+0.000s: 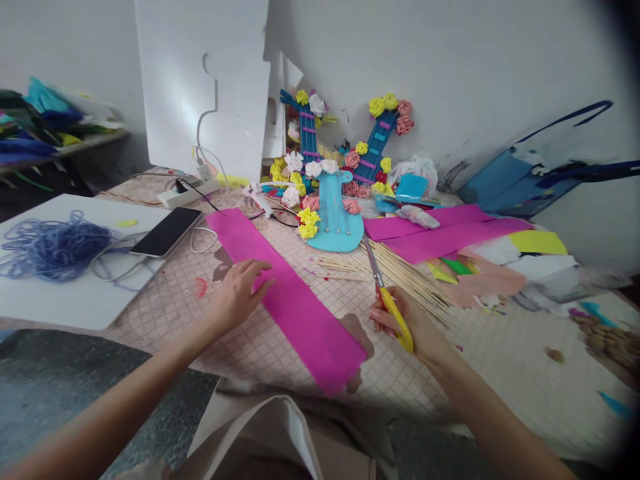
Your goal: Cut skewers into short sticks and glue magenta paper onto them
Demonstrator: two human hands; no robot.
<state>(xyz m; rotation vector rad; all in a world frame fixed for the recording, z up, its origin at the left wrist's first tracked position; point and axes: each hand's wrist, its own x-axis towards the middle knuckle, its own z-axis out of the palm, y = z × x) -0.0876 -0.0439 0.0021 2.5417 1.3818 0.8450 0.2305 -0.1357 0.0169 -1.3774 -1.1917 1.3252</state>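
Observation:
A long magenta strip [305, 303] of paper or felt lies slantwise on the table in front of me, its near end at the table's front edge. My left hand [246, 283] rests at the strip's left edge, fingers apart, with the fingertips over it. In my right hand [400, 317] is a pair of scissors [395, 317] with yellow and red handles, the blades pointing away from me. Beneath and beside the scissors lie several thin wooden sticks [413, 273]. Beyond them is a light-blue guitar-shaped cutout [333, 213] with paper flowers.
Blue yarn [60, 247] and a phone [167, 232] lie on a white board [95, 303] at left. A glue gun [259, 199] and power strip [186, 193] sit farther back. More magenta sheets [435, 237] and paper scraps [493, 273] spread to the right. Flowered decorations [376, 150] lean against the wall.

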